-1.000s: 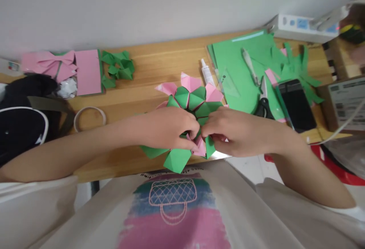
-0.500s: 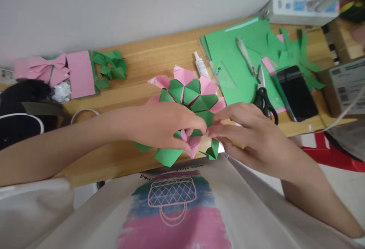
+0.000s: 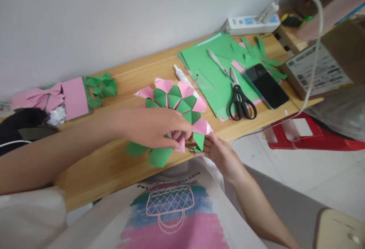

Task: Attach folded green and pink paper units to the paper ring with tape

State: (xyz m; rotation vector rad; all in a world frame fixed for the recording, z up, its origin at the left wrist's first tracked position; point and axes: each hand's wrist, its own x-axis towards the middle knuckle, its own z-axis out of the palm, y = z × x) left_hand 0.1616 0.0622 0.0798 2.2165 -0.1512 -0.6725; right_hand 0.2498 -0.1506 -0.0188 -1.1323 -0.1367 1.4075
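Observation:
A folded paper flower (image 3: 174, 96) of green and pink pieces lies at the table's front edge. My left hand (image 3: 159, 127) reaches across it, fingers curled and closed on its near pink and green folds, hiding the middle. My right hand (image 3: 224, 157) is at the flower's right side, palm turned partly up. Its fingers are stretched out at and partly behind a green folded point (image 3: 199, 141), below a pink petal (image 3: 202, 126). Some of its fingertips are hidden by the paper.
Behind the flower lies a white glue tube (image 3: 182, 75). Green sheets (image 3: 196, 57), a pen (image 3: 217, 62), black-handled scissors (image 3: 241, 102) and a phone (image 3: 267, 86) are to the right. Pink paper (image 3: 75, 97) and green folded pieces (image 3: 102, 86) lie left. A cable (image 3: 315, 59) hangs beside a cardboard box (image 3: 319, 68).
My right hand has moved from pinching at the flower's right edge to lower down, turning palm up with fingers extended. My left hand keeps its hold. The view has shifted to the right.

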